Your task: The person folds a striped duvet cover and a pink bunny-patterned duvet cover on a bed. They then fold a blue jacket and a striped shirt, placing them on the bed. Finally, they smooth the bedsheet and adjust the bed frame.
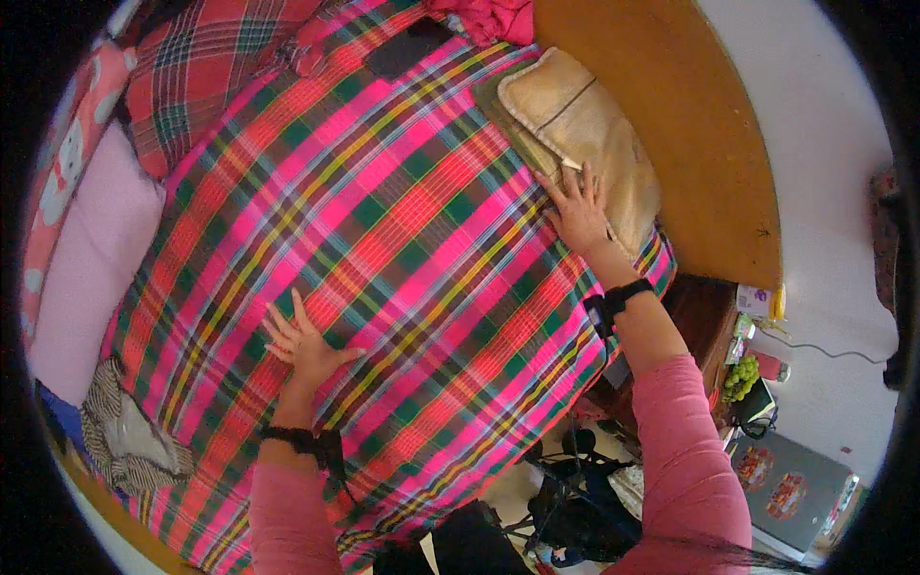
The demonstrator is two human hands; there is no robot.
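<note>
A bright plaid bed sheet (402, 280) in pink, red, green and yellow is spread over the bed. My left hand (307, 348) rests palm down on it near the middle, fingers apart, holding nothing. My right hand (577, 214) is laid at the near edge of a folded tan blanket (589, 122) with pale piping, by the wooden board. Its fingers are spread, the tips touching the blanket's border and the sheet beside it. Whether they pinch any fabric is not visible. Both wrists wear dark bands.
A lilac pillow (100, 259) and a red plaid cloth (208, 72) lie at left, with a striped garment (133, 431) below. A dark flat object (410, 49) is at the far end. The wooden headboard (647, 79) stands at right, beyond it green grapes (742, 378) and a grey case (790, 489).
</note>
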